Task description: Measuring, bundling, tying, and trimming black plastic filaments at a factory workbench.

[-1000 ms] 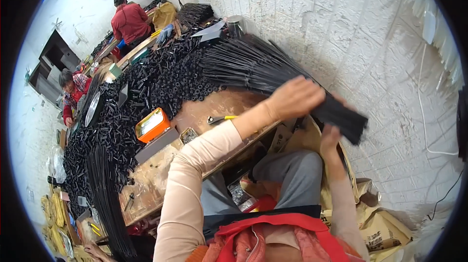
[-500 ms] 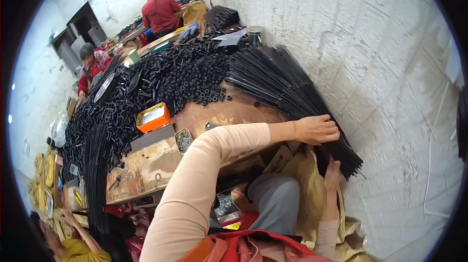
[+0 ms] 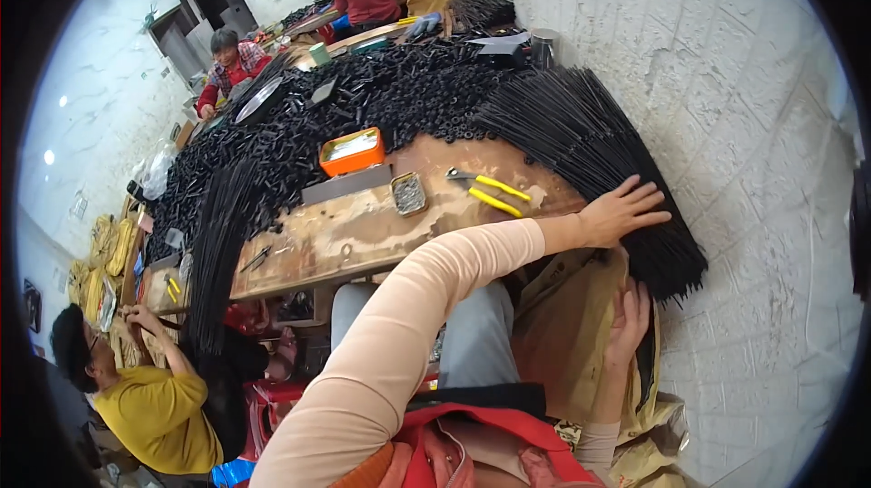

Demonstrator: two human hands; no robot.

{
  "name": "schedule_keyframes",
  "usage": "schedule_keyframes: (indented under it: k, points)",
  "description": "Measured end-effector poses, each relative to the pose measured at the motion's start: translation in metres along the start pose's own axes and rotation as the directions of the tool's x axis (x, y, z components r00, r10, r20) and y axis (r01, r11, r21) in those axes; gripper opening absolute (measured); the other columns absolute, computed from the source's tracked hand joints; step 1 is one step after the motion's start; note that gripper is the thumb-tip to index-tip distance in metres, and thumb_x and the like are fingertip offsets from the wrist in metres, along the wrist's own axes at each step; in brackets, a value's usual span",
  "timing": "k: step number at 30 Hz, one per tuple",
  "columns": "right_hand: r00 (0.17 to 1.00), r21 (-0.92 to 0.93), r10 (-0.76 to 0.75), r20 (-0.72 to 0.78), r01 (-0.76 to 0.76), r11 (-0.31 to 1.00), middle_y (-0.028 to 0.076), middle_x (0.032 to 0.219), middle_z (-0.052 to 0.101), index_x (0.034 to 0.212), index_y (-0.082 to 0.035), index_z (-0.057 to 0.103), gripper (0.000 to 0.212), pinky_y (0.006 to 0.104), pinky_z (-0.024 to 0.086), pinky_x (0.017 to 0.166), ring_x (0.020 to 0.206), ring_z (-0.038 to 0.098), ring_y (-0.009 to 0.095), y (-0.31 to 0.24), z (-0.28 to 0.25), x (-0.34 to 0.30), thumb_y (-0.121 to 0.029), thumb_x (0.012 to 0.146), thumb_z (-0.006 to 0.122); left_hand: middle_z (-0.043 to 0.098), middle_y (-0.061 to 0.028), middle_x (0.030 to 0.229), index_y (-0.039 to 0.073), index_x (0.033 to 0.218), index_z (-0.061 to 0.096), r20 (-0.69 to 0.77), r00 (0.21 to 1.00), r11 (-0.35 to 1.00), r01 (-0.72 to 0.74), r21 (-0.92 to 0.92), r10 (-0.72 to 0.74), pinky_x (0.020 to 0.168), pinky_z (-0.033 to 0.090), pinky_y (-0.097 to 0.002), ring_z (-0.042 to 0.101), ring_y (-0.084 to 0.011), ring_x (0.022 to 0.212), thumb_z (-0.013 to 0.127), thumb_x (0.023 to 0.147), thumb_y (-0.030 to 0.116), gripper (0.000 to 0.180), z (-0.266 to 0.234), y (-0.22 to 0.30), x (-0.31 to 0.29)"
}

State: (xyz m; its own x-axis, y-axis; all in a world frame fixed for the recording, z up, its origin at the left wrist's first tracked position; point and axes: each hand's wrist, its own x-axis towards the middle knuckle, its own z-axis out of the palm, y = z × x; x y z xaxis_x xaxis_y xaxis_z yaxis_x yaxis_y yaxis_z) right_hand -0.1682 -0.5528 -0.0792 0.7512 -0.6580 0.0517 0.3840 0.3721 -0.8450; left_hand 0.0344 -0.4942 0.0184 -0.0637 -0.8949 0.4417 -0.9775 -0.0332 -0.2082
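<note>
A large fanned bundle of thin black rods (image 3: pixel 581 139) lies along the right end of the bench, its near ends jutting past the edge beside the wall. My left hand (image 3: pixel 624 212) reaches across and rests on top of the rods, fingers spread flat and palm down. Just below the bundle's near end is my right hand (image 3: pixel 626 320), fingers extended and apart, near or touching the rods' underside. It stands at the mouth of a tan sack (image 3: pixel 576 343) hanging at the bench edge. Neither hand is closed round anything.
On the wooden bench (image 3: pixel 363 234) lie yellow-handled pliers (image 3: pixel 490 191), an orange box (image 3: pixel 351 152) and a small tin of metal bits (image 3: pixel 409 194). Heaped black parts (image 3: pixel 363 98) cover the far side. A person in yellow (image 3: pixel 159 406) sits left; two others work farther back.
My left hand has gone from curled on the rods to spread flat over them. My right hand's fingers have opened out. The view has shifted, bringing the pliers fully into sight.
</note>
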Motion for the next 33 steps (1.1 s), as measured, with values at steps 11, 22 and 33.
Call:
schedule_keyframes:
  k: [11, 22, 33]
  points:
    - [0.652, -0.586, 0.600, 0.463, -0.282, 0.759, 0.015, 0.106, 0.065, 0.121, 0.002, 0.053, 0.032, 0.0329, 0.056, 0.077, 0.093, 0.068, 0.023, -0.064, 0.027, -0.077, -0.018, 0.097, 0.057, 0.023, -0.0207, 0.155, 0.026, 0.154, 0.017, -0.106, 0.890, 0.896, 0.442, -0.033, -0.443, 0.113, 0.019, -0.0577, 0.020, -0.0399, 0.144, 0.083, 0.063, 0.020, 0.113, -0.045, 0.056, -0.082]
    - [0.576, -0.508, -0.197, 0.793, 0.804, 0.309, 0.012, 0.099, 0.064, 0.110, -0.003, 0.062, 0.025, 0.0321, 0.050, 0.077, 0.089, 0.062, 0.025, -0.001, 0.179, 0.033, -0.005, 0.085, 0.060, 0.057, -0.0109, 0.123, 0.010, 0.104, 0.068, 0.049, 0.938, 0.918, 0.347, -0.192, -0.344, 0.096, 0.044, -0.0413, 0.053, -0.0293, 0.116, 0.063, 0.074, 0.002, 0.031, -0.134, 0.135, -0.331]
    - [0.558, -0.556, -0.030, 0.830, 0.821, -0.130, 0.013, 0.100, 0.059, 0.105, -0.003, 0.063, 0.029, 0.0380, 0.046, 0.083, 0.094, 0.054, 0.031, 0.033, 0.227, 0.092, -0.016, 0.080, 0.069, 0.067, -0.0160, 0.098, 0.009, 0.107, 0.066, 0.436, 0.678, 0.476, 0.730, -0.490, -0.591, 0.077, 0.053, -0.0457, 0.065, -0.0372, 0.092, 0.058, 0.085, 0.012, 0.024, -0.062, 0.161, -0.454]
